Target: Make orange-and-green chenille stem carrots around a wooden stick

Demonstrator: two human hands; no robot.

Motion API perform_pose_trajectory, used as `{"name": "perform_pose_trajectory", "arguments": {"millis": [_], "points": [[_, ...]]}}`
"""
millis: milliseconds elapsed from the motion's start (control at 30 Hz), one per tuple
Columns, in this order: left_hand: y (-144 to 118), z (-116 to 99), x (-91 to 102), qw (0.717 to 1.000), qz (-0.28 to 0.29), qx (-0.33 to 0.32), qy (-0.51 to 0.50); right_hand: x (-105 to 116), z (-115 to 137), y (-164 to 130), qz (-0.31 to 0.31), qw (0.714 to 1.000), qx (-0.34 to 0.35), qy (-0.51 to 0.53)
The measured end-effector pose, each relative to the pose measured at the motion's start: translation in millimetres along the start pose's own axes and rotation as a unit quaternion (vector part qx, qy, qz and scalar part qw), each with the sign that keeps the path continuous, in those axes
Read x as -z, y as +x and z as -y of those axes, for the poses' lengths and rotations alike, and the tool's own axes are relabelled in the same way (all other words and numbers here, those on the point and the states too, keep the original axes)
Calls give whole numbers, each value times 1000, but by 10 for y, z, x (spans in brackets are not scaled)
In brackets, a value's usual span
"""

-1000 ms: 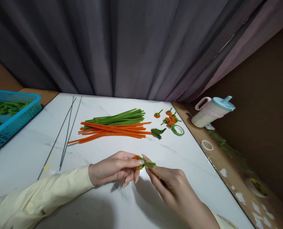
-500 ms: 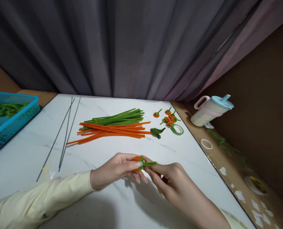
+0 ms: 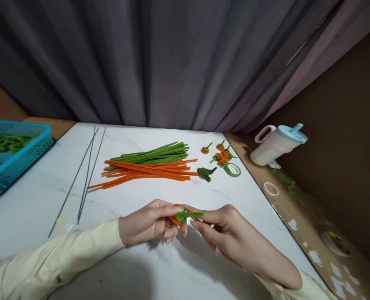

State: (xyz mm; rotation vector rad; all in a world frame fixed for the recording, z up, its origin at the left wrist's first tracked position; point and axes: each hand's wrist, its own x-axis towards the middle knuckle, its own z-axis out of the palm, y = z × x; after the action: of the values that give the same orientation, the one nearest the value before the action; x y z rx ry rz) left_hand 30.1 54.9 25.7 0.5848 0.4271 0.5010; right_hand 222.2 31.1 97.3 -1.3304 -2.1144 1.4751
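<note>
A small orange pipe-cleaner pumpkin (image 3: pixel 174 219) with green leaves and a green stem is between my hands above the table. My left hand (image 3: pixel 150 223) closes on it, thumb on top by the green leaves and the other fingers curled underneath. From the right, my right hand (image 3: pixel 227 233) reaches it, index fingertip at its far edge and thumb tip at the near side. The green stem (image 3: pixel 194 214) points right, between that thumb and finger. Part of the orange body is hidden by my fingers.
Green pipe cleaners (image 3: pixel 150 153) and orange ones (image 3: pixel 147 171) lie ahead. Several similar pumpkins (image 3: pixel 222 155), green tape (image 3: pixel 232 169) and a leaf bundle (image 3: pixel 206 173) sit right of them. Thin wires (image 3: pixel 88 175) and a blue basket (image 3: pixel 22 162) are left; a tumbler (image 3: pixel 272 146) stands right.
The pumpkin has turned slightly in my hands, its green leaves now facing me more. My left fingers have curled further under it. My right wrist has shifted, showing more sleeve.
</note>
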Motion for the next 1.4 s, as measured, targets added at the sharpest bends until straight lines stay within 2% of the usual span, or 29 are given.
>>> {"name": "perform_pose_trajectory", "arguments": {"millis": [100, 233, 300, 433, 500, 700, 833, 900, 1000, 1133, 1200, 1267, 1400], "points": [[-14, -8, -12, 1000, -7, 6, 10, -20, -7, 13, -15, 997, 51, -64], [-28, -12, -17, 1000, -14, 7, 26, -18, 0, 31, -17, 995, 57, -79], [-29, -8, -8, 1000, -13, 9, 26, -7, 8, 38, -11, 998, 37, -57], [-28, 1, 18, 1000, -13, 4, 13, 10, 17, 39, 5, 998, -61, 12], [-32, -2, 22, 1000, -10, 4, 12, 10, 25, 31, 16, 996, -83, 26], [-42, -19, -8, 1000, -14, 13, 22, 2, 60, 24, -9, 996, 58, -72], [-4, 14, 51, 999, -18, 26, 20, 9, -17, 70, -3, 991, 76, -112], [25, 38, 117, 999, -26, 20, 17, 5, -92, 99, 8, 995, 51, -84], [67, 61, 215, 999, -38, 1, 16, -19, -196, 129, 17, 999, -21, 18], [91, 69, 269, 999, -40, -16, 28, -87, -246, 141, 52, 967, -116, 221], [88, 68, 265, 998, -42, -28, 46, -137, -241, 147, 36, 948, -126, 292], [82, 65, 254, 996, -48, -40, 64, -190, -233, 153, -7, 935, -127, 331], [73, 66, 242, 995, -50, -47, 77, -263, -239, 161, -49, 926, -122, 353]]}}
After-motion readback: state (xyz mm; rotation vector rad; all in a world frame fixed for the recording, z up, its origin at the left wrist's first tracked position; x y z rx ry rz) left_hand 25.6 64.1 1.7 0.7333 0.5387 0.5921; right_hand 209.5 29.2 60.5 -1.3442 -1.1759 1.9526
